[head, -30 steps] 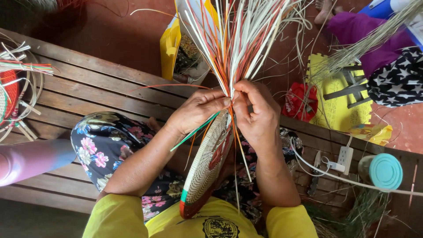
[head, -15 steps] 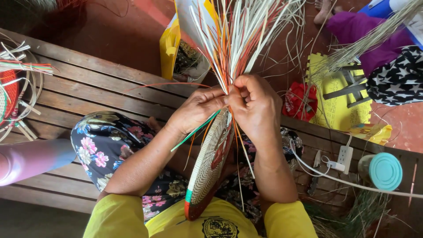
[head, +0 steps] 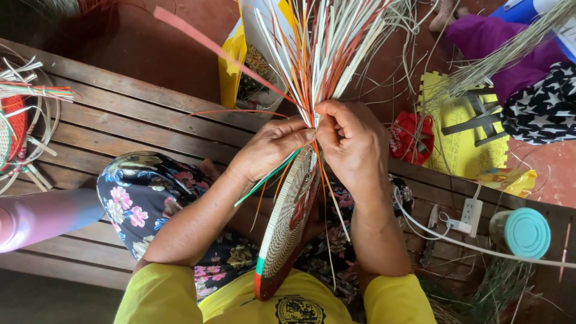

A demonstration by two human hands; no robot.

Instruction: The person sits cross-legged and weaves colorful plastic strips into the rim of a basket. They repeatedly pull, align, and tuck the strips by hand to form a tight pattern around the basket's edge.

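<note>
One woven disc (head: 287, 231) edge-up, many loose strips (head: 327, 54), two hands' fingers (head: 300, 133) pinching strips at its rim

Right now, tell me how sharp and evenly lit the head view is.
Head view: both hands, left hand and right hand, and the woven disc are sharp under soft, even daylight; no glare; the pink strip at top looks slightly blurred; the lower left corner falls into shadow.

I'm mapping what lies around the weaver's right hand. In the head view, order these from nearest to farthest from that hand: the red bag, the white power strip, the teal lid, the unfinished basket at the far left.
From the right hand:
1. Red bag, just to its right on the floor.
2. White power strip, lower right on the bench.
3. Teal lid, farther right, past the strip.
4. Unfinished basket, far left edge.
</note>
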